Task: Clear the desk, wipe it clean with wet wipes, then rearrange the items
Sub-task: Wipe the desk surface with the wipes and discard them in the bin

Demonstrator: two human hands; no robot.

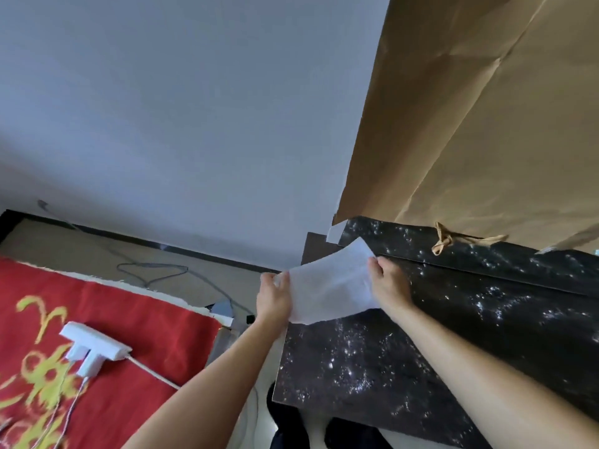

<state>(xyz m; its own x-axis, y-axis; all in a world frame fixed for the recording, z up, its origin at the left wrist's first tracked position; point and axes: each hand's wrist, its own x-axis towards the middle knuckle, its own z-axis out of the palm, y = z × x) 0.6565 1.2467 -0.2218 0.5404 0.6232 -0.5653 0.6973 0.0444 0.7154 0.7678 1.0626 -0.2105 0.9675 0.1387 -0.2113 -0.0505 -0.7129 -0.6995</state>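
Note:
A white wet wipe is stretched flat between both hands, just above the left end of the black speckled desk. My left hand pinches the wipe's left edge. Gripping its right edge is my right hand. The wipe's upper corner sticks up toward the wall. The desk top shows white specks and a seam running along its back part.
A large brown paper sheet hangs over the desk's back, with a knotted paper cord lying on it. To the left lies a red and gold cloth with a white power strip and cables. A grey wall stands behind.

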